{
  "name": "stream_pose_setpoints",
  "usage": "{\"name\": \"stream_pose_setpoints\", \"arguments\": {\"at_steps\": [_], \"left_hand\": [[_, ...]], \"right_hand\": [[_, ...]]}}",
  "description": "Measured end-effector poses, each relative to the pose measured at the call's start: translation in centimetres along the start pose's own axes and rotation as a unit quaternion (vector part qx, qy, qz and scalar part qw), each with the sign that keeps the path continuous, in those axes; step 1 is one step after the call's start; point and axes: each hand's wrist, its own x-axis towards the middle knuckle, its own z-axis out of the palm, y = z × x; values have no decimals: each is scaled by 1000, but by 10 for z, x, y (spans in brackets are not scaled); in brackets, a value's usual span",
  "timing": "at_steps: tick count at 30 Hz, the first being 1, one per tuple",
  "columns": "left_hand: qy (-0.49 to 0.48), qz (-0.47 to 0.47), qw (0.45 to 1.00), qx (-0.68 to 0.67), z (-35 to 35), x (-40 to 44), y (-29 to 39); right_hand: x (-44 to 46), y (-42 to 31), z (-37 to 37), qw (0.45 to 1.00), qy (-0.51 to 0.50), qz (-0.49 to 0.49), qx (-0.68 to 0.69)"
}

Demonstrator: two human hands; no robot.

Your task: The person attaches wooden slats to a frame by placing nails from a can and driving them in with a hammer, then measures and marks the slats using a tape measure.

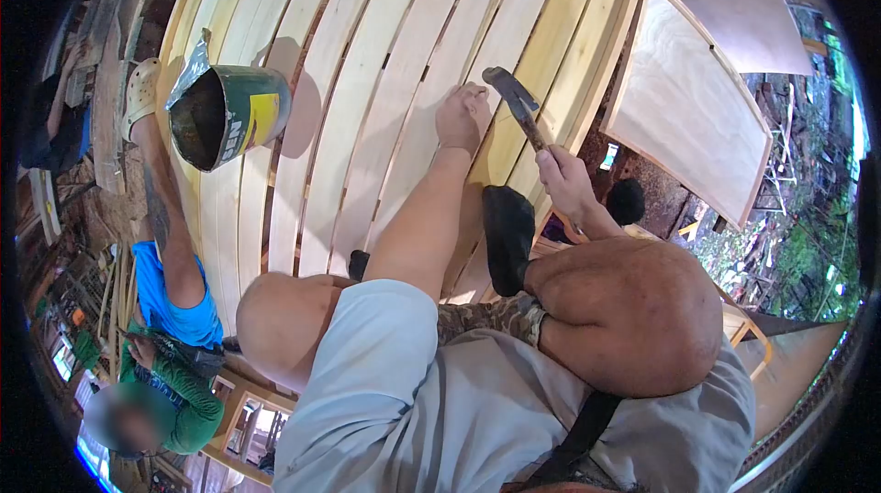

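Pale wooden planks [353,62] with narrow gaps between them lie under me. My right hand [566,179] grips the handle of a hammer [516,99], whose dark head is just right of my left hand. My left hand [462,117] rests at the planks, its fingers curled together near a seam; whatever they pinch is too small to make out. Left of my hands, a green and yellow can [248,112] lies tipped on the planks, its dark opening facing left. A black-covered foot [507,236] stands on the planks below the hammer.
At the lower left is a person in a green top [188,392]. Another person's leg with a beige clog [140,99] is by the planks' left edge. A framed wooden panel [688,103] stands at the right, with foliage [812,264] beyond.
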Motion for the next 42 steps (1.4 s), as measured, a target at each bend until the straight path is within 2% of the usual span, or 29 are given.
{"name": "stream_pose_setpoints", "arguments": {"at_steps": [3,5,8,18,20,24,26,27,29,33,35,36,38,39,41,42], "left_hand": [[-10,-7,1000,5,2,0,-2],[0,42,999,17,4,0,-4],[-8,56,996,69,5,-1,-7],[-11,63,994,88,7,1,-10],[-4,103,987,122,6,2,-9],[3,119,989,82,4,4,-15],[-8,94,992,80,4,0,-12],[-7,91,993,81,5,1,-14],[-19,155,978,134,10,3,-20],[-23,163,978,125,11,6,-22],[-67,33,991,108,6,3,-20],[-65,34,992,108,7,2,-20],[7,96,994,54,4,-1,-17],[4,93,994,55,0,-4,-15],[-67,40,992,100,-2,3,-8],[-65,43,992,101,-3,5,-12]], "right_hand": [[2,1,0,1000,9,5,-5],[2,0,0,1000,2,7,16],[0,-7,-1,1000,1,13,12],[0,-3,0,1000,7,11,16],[-1,6,2,1000,7,8,20],[1,12,6,1000,-1,3,16],[-2,-1,3,996,5,27,-83],[-2,2,3,996,2,27,-84],[-6,12,2,999,23,-8,-33],[-4,29,4,999,-5,-52,11],[4,20,5,999,7,-32,-43],[5,11,5,995,14,-7,-95],[1,6,4,998,16,-4,-55],[-5,7,5,1000,20,4,-14],[-11,18,5,1000,11,-11,-10],[-11,23,7,1000,2,-28,-4]]}}
